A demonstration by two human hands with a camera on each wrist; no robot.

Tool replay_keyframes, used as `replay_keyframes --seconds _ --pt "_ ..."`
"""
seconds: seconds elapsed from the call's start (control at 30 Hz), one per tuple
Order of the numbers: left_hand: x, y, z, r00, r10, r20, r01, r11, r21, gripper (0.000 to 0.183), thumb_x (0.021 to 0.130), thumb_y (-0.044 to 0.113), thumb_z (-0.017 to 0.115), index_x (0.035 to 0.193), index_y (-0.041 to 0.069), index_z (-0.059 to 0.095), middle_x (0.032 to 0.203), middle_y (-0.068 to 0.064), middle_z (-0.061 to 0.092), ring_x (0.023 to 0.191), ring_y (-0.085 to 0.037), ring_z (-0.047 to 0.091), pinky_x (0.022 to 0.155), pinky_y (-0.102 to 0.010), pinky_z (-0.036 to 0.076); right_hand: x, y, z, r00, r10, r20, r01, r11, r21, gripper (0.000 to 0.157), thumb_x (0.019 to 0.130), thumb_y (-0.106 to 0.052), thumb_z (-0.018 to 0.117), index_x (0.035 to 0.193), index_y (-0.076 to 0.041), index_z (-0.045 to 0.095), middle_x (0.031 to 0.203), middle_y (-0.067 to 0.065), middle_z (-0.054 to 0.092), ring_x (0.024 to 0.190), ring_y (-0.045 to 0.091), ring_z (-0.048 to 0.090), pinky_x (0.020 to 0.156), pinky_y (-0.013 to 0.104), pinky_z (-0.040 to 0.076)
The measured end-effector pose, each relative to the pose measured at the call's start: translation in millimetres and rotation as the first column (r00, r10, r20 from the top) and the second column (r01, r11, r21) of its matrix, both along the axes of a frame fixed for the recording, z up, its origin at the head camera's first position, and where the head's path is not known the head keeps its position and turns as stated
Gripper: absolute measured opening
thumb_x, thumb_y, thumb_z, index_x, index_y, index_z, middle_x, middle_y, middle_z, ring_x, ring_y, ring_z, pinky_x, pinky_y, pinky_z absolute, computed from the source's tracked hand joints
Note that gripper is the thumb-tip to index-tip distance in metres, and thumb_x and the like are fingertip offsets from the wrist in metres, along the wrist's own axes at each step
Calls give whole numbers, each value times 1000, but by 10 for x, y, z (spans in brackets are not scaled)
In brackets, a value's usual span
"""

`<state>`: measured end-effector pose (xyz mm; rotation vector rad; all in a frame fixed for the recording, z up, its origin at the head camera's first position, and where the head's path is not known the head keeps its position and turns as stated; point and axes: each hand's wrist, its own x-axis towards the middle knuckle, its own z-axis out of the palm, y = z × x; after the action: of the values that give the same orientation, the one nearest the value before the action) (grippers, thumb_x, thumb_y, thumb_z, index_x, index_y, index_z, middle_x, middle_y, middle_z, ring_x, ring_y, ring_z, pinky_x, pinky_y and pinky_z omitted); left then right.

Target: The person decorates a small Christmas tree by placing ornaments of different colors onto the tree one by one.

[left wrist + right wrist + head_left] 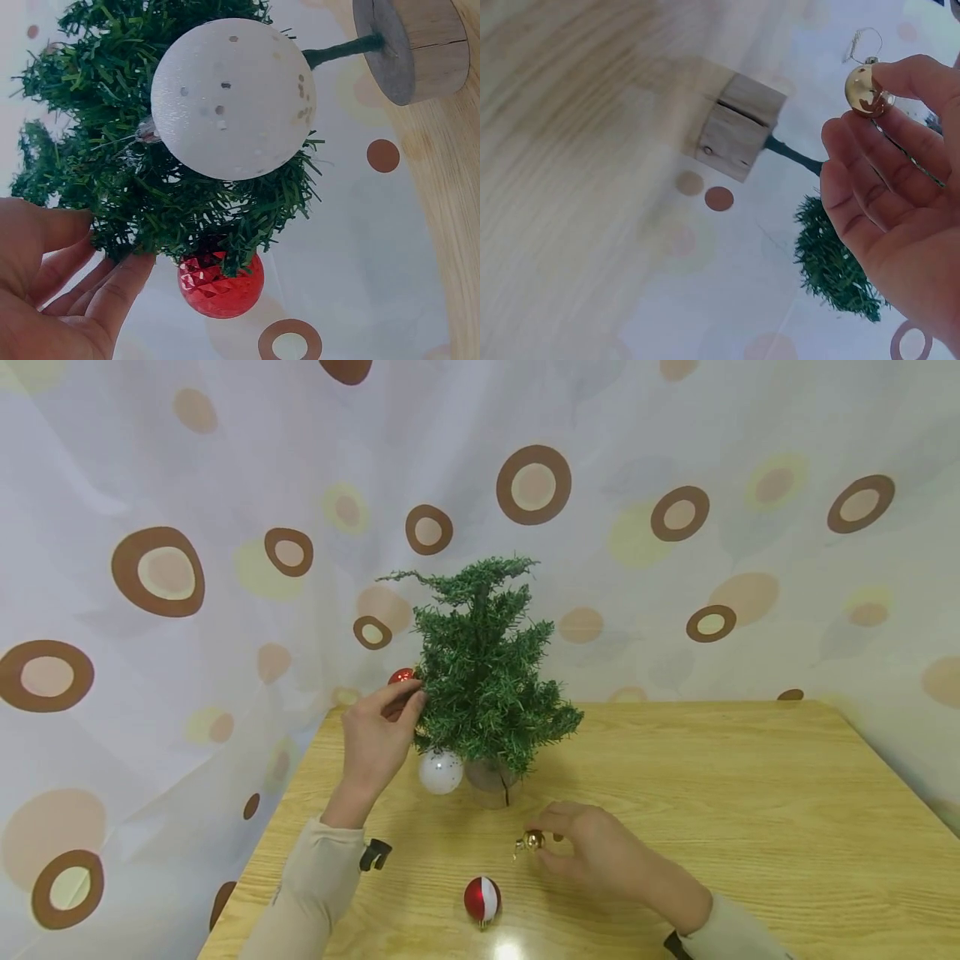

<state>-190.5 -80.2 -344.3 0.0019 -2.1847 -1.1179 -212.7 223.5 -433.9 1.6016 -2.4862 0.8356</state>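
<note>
A small artificial Christmas tree (487,693) stands upright on a round wooden base (735,127). My left hand (377,735) is at the tree's left side, thumb and fingertips pinching a green branch tip (112,232). Close by hang a red faceted bauble (221,285) and, lower down, a white speckled bauble (441,772). In front of the tree, low over the table, my right hand (592,852) pinches a small gold bauble (868,90) between thumb and fingers. From the bauble's cap rises a thin loop (864,45).
On the wooden table (712,793), a red and white bauble (482,899) lies near the front, left of my right hand. A patterned curtain (615,460) with brown rings hangs behind the table and along its sides.
</note>
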Motion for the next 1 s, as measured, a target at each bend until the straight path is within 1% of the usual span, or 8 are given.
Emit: replay_keyframes --seconds 0.23,0.47,0.57,0.67,0.73,0.8,0.9,1.0 --pt "82 30 7 998 -10 -59 9 1000 -24 21 99 8 74 117 -1 79 115 -20 78 99 -33 80 85 -39 65 -61 13 125 998 -15 -65 7 993 -116 29 92 -11 80 120 -13 76 105 -2 77 80 3 64 67 20 56" --pt "117 59 36 989 22 -144 -31 998 -57 20 98 6 74 115 -4 79 114 -23 78 97 -35 80 79 -42 66 -106 24 332 990 -29 -138 -1 976 -219 36 86 -8 85 121 -14 76 104 -3 77 80 4 64 68 20 56" --pt "127 79 54 983 38 -177 -49 997 -55 20 98 5 74 114 -5 79 113 -24 78 93 -35 81 74 -28 65 -134 30 436 985 -27 -171 -19 965 -261 39 85 -6 85 121 -15 76 103 -5 77 80 4 64 68 18 54" --pt "139 97 68 976 44 -212 -58 996 -60 19 97 4 73 113 -6 79 111 -24 78 91 -35 81 72 -9 57 -156 24 526 979 -14 -203 -48 952 -301 39 84 -4 85 121 -12 76 103 -3 77 78 8 64 66 17 52" --pt "155 108 81 971 45 -234 -62 996 -63 19 97 3 73 113 -7 78 110 -23 79 91 -35 81 73 -3 53 -166 19 574 976 -7 -217 -63 947 -316 39 85 -4 84 121 -12 76 102 -3 77 78 7 64 66 15 52" --pt "173 118 98 965 47 -256 -67 995 -72 19 97 3 73 113 -6 79 108 -22 79 91 -34 81 73 -6 55 -178 14 615 974 2 -228 -79 941 -330 38 85 -4 84 122 -10 76 102 -2 78 78 8 64 67 14 52" --pt "199 145 119 956 37 -290 -69 993 -99 18 97 3 74 113 -4 79 104 -19 80 88 -31 81 71 -18 62 -195 8 664 969 3 -248 -91 933 -348 35 87 -5 83 121 -8 76 101 -1 77 77 8 64 66 13 51" --pt "222 193 132 950 2 -312 -47 990 -136 17 97 4 73 111 -3 80 100 -17 81 83 -28 81 68 -29 65 -216 0 701 965 -2 -262 -97 926 -365 30 90 -8 81 120 -7 76 97 0 77 76 10 65 65 14 50"
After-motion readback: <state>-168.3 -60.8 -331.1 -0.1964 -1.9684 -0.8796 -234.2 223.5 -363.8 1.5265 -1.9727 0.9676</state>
